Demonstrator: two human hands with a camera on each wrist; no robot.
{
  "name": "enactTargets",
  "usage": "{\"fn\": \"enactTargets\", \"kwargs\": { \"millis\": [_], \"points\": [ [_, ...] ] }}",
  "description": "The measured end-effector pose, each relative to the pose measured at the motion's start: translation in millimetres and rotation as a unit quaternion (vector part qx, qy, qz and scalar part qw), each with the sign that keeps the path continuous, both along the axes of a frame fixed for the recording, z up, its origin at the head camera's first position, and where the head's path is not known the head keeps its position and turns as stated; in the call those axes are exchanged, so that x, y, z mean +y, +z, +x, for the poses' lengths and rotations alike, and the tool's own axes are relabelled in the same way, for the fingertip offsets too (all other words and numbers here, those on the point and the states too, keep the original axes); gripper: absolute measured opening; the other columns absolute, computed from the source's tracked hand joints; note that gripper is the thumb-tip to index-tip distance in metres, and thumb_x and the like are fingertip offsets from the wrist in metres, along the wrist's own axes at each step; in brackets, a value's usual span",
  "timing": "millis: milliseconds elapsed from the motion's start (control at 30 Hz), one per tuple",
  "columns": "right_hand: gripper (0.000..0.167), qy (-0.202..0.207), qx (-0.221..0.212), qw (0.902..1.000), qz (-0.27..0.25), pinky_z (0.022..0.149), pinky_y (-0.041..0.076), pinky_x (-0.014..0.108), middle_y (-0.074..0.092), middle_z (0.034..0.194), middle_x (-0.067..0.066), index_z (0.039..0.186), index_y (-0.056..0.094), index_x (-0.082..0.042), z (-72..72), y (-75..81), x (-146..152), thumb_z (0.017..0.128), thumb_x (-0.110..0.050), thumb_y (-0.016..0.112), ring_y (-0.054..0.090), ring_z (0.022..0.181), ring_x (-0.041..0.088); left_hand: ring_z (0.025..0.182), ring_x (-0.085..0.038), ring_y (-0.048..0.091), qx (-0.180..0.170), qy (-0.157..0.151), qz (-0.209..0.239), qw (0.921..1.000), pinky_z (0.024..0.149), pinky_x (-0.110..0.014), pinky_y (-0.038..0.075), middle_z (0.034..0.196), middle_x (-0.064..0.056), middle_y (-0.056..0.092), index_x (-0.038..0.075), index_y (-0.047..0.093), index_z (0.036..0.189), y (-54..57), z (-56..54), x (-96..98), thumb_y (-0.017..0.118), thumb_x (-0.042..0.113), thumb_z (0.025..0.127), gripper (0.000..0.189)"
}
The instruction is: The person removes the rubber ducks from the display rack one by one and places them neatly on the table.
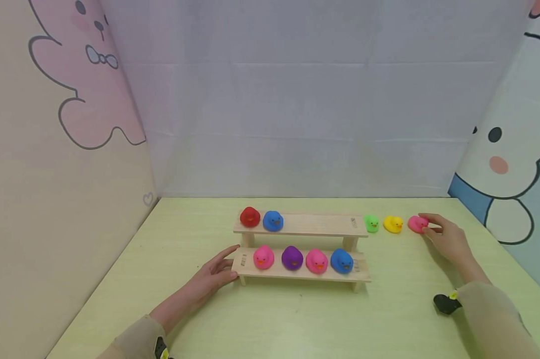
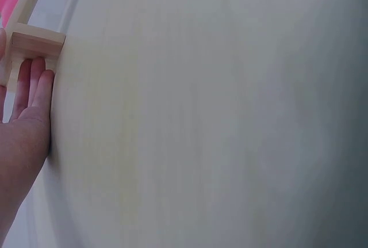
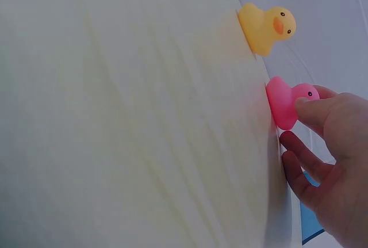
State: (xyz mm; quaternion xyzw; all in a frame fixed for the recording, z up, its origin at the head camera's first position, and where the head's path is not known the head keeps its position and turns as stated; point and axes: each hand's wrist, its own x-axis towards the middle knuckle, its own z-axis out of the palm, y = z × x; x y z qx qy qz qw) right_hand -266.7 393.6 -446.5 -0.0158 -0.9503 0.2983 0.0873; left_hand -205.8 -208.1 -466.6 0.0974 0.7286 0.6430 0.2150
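At the far right of the table, my right hand point(image 1: 449, 242) pinches a pink rubber duck point(image 1: 416, 224) between thumb and index finger. The right wrist view shows the thumb over the duck's head and the other fingers loosely bent below it. My left hand point(image 1: 213, 273) holds the left end of a two-tier wooden rack point(image 1: 316, 224), thumb at the front and fingers around the end. On its upper shelf sit a red duck point(image 1: 250, 217) and a blue duck point(image 1: 273, 221). Its lower shelf bears a pink point(image 1: 263, 258), a purple point(image 1: 292, 258), another pink point(image 1: 316, 262) and another blue duck point(image 1: 342, 262).
Between the rack and my right hand, a green duck point(image 1: 371, 224) and a yellow duck point(image 1: 393, 224) stand in a row on the pale table point(image 1: 296, 324). A white cloth point(image 1: 296, 99) hangs behind, with printed panels point(image 1: 94, 199) at the left and right sides.
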Motion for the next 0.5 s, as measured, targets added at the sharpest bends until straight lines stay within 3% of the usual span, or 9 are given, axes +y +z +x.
{"fn": "enactTargets", "kwargs": {
  "millis": [267,500],
  "points": [
    [0.048,-0.01,-0.004,0.9999,0.0,0.094,0.044,0.066,0.044,0.14,0.037,0.145,0.042,0.0,-0.4,-0.8,-0.7,0.102,-0.02,0.054,0.051,0.113,0.056,0.13,-0.018,0.052,-0.005,0.001,0.0,1.0,0.114,-0.038,0.04,0.148,-0.013,0.046,0.031,0.025,0.156,1.6,0.8,0.7,0.06,0.023,0.098,0.068],
    [0.047,-0.008,0.001,1.0,0.002,0.094,0.045,0.066,0.045,0.14,0.037,0.144,0.043,0.0,-1.1,-2.2,-0.7,0.102,-0.018,0.054,0.052,0.112,0.056,0.13,-0.018,0.053,-0.004,0.002,-0.007,1.0,0.114,-0.038,0.041,0.148,-0.013,0.047,0.032,0.026,0.156,1.8,1.2,0.7,0.06,0.024,0.099,0.067]
  ]
}}
